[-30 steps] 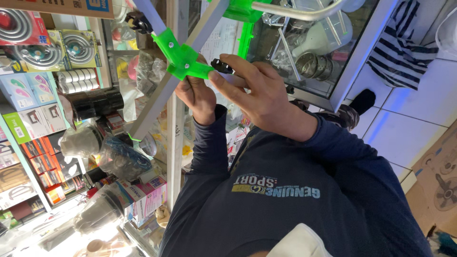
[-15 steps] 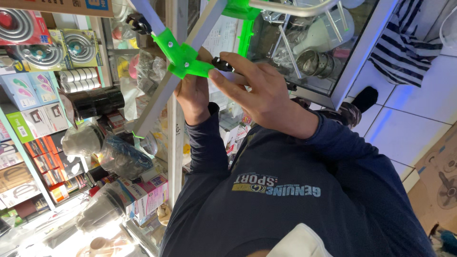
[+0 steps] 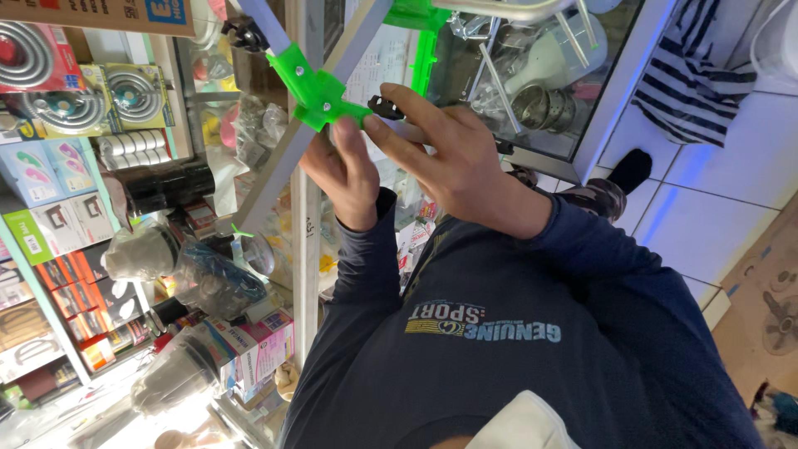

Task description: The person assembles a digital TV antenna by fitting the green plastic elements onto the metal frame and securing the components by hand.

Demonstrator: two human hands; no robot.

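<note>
Both hands work at a green plastic joint (image 3: 320,91) on a grey pole (image 3: 274,170): left hand (image 3: 345,170) curled beneath it, right hand (image 3: 453,158) pinching a small black knob (image 3: 384,106).

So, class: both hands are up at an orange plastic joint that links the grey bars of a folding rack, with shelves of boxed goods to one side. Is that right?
Not quite: the plastic joint is bright green, not orange, as the head view shows. The rest holds: the left hand and right hand are both up at it where the grey bars meet, with shelves of boxed goods to one side.

light: bright, even indoor — glare: blown-out white at lower left — focus: mostly sharp
</note>
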